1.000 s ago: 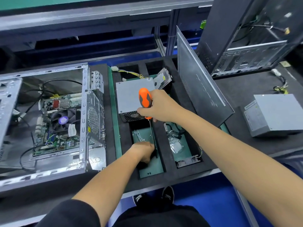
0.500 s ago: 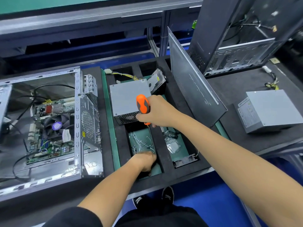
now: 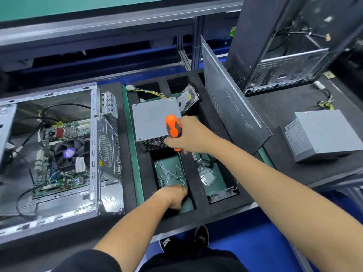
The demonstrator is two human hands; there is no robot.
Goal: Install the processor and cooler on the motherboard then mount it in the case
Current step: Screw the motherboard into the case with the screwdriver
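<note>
Black foam tray [image 3: 200, 203] on desk; right hand [image 3: 188, 135] gripping orange screwdriver [image 3: 172, 128], tip over screws [image 3: 169, 176]; left hand [image 3: 174, 196] curled among them, contents hidden. Best to pinch one screw and seat it on tip before moving to case [image 3: 59, 154].

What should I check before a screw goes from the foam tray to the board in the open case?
1. Screwdriver in hand: ok, the right hand grips its orange handle, shaft pointing down into the screw compartment.
2. Screw picked up: cannot tell, the left hand is reaching into that compartment and its fingers are hidden.
3. Loose hardware left in the compartment: ok, several small metal pieces are visible.
4. Motherboard seated in the open case: ok, it lies flat inside.
5. Cooler on the board: ok, the fan sits on it.
6. Board's screw holes free: cannot tell, too small to see.
</note>
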